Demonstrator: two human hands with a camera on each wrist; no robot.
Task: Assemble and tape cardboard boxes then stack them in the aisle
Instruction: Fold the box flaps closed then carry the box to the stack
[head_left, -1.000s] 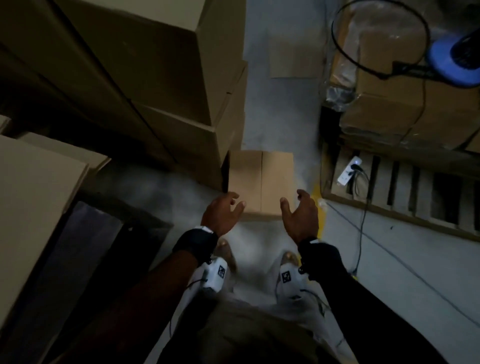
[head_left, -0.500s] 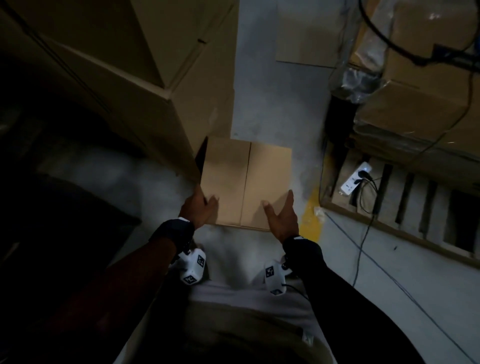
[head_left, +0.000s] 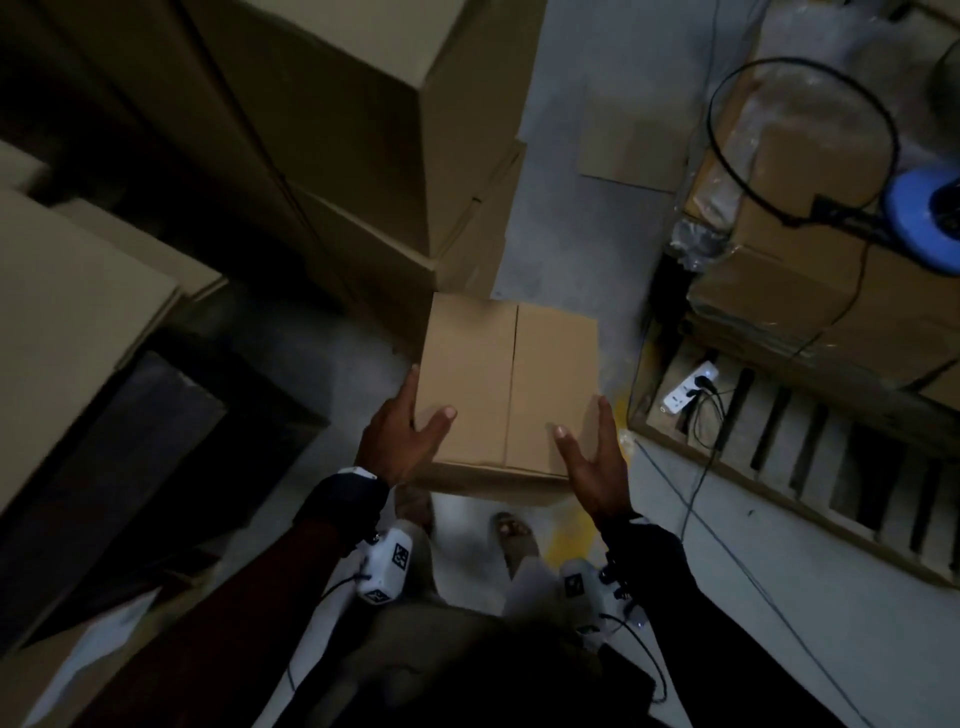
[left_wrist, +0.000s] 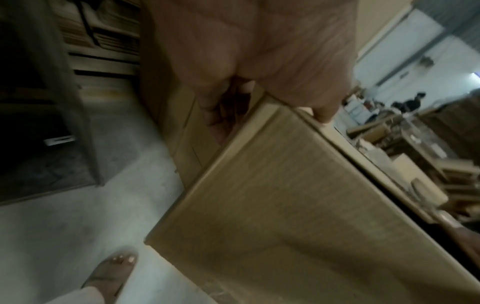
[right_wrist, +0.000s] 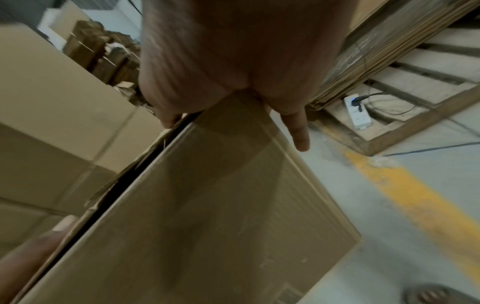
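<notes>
- The aisle floor (head_left: 587, 218) was grey concrete, with stacked cartons (head_left: 332, 156) at upper left.
- I held the box (head_left: 509, 384) at frame centre, left hand (head_left: 400, 441) and right hand (head_left: 592, 467) clasping its sides.
- I judged stacking came next: carry it level onto the stack.

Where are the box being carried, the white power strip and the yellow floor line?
box (head_left: 467, 374): head view, left top flap.
power strip (head_left: 690, 387): head view, middle of its white body, on the pallet.
yellow line (right_wrist: 415, 201): right wrist view, middle of the painted stripe.
</notes>
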